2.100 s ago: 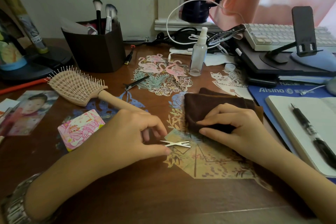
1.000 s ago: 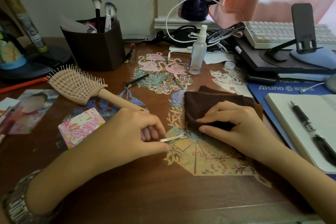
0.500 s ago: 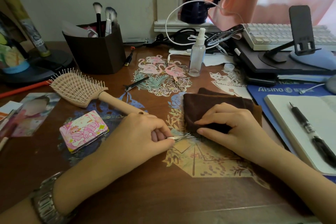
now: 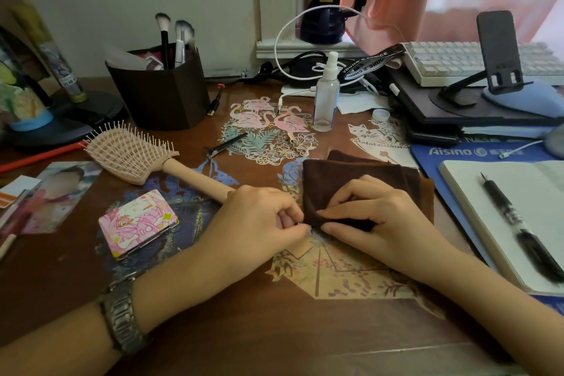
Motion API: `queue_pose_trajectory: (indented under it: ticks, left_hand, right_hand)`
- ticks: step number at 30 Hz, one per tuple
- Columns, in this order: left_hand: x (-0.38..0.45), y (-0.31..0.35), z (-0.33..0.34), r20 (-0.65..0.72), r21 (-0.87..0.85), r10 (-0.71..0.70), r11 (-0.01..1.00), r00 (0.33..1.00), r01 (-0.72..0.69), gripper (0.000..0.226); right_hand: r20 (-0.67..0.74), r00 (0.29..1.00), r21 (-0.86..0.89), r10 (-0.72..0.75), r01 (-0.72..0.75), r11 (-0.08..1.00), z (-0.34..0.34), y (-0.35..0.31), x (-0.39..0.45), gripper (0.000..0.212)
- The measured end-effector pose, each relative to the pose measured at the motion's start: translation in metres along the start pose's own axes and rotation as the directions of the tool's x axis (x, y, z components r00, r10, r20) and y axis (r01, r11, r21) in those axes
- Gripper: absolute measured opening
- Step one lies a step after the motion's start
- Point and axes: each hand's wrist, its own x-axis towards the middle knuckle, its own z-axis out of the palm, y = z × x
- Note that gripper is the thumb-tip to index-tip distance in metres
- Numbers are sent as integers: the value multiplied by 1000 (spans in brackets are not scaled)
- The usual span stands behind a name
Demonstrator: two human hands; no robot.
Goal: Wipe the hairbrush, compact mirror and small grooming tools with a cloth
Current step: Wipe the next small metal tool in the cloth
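Left grip: your left hand (image 4: 259, 220) is pinched shut on the small scissors (image 4: 300, 224), thumb and fingertips closed at the cloth's near-left corner; only a glint of metal shows.
Right grip: your right hand (image 4: 372, 217) pinches a fold of the brown cloth (image 4: 351, 174), thumb under and fingers over the near edge, closed on the fabric.
Change: two seconds ago the scissors lay open in an X on the desk left of the cloth; a second ago you had them closed and pointing at it; now the blades are tucked into the fold and nearly hidden.
Cloth: it lies folded on the wooden desk (image 4: 274, 339), unmoved since then.
Hairbrush: the hairbrush (image 4: 134, 156) lies left of the cloth, bristles up, its handle end running under your left hand.
Compact mirror: the pink compact mirror (image 4: 137, 223) lies closed, left of the cloth, nearer you than the brush.
Other tool: a slim dark tool (image 4: 224, 145) lies beyond the cloth's left corner.
Spray bottle: the spray bottle (image 4: 326, 98) stands upright beyond the cloth.
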Motion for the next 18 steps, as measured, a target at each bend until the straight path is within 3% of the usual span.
queue_pose_trajectory:
  ticks: [10,18]
  left_hand:
    - [4,-2,8,-94,-56,6,998,996,-12,14]
    - [2,-5,4,-67,-80,26,996,997,-31,12]
  right_hand:
    - [-5,1000,18,-5,6,1000,0,0,0,28]
    - [6,1000,17,12,-12,1000,0,1,0,28]
